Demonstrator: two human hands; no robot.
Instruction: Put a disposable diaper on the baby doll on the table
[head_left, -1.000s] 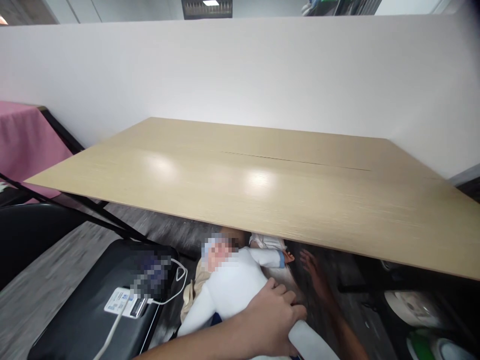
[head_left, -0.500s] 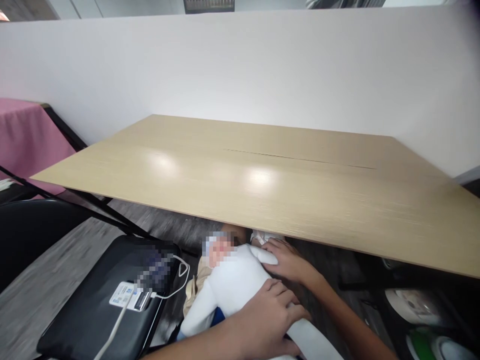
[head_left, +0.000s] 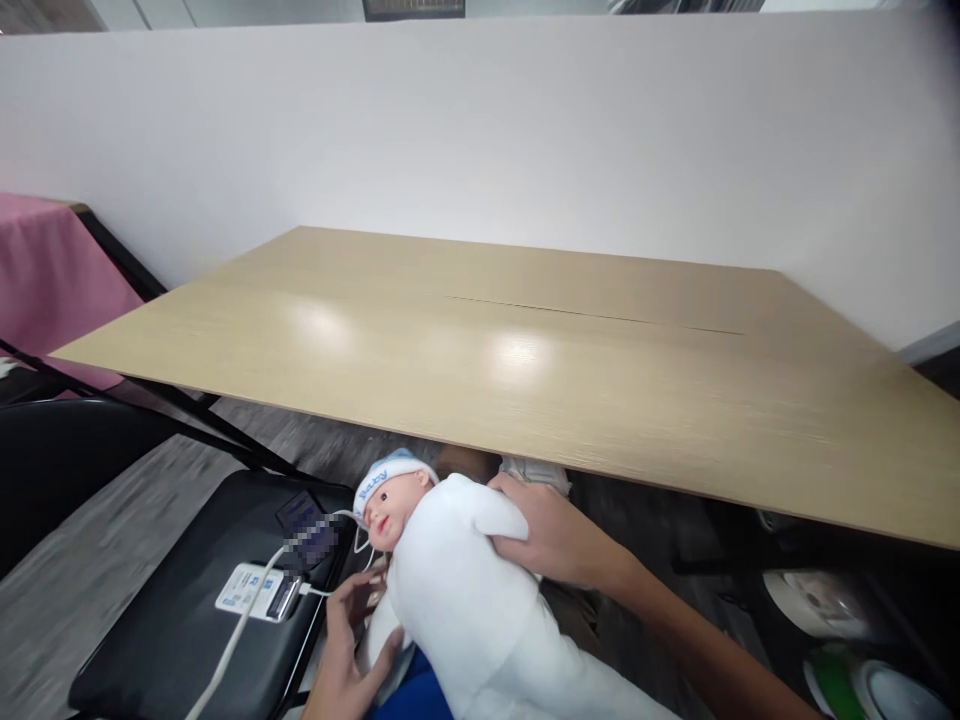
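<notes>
A baby doll (head_left: 465,580) with a white cloth body lies tilted across my lap, below the table's front edge. Its head points to the upper left and wears a white and light-blue knit cap (head_left: 390,470) with blue lettering. My right hand (head_left: 547,530) is wrapped round the doll's arm on the right side. On the other side, my left hand (head_left: 356,635) curls its fingers and thumb about the other arm, close to the doll's shoulder. The doll's legs run toward the bottom edge of the view.
A pale wooden table (head_left: 480,350) spans the middle, with a white partition (head_left: 480,140) behind it. To the left, a black stool (head_left: 172,580) carries a white device (head_left: 259,592) with cables. Pink cloth (head_left: 60,270) hangs at far left. Round containers (head_left: 862,680) sit at lower right.
My left hand has gone from the doll's leg to its arm at the left. The doll has shifted a little left, its head turned up into clearer view. My right hand keeps its arm.
</notes>
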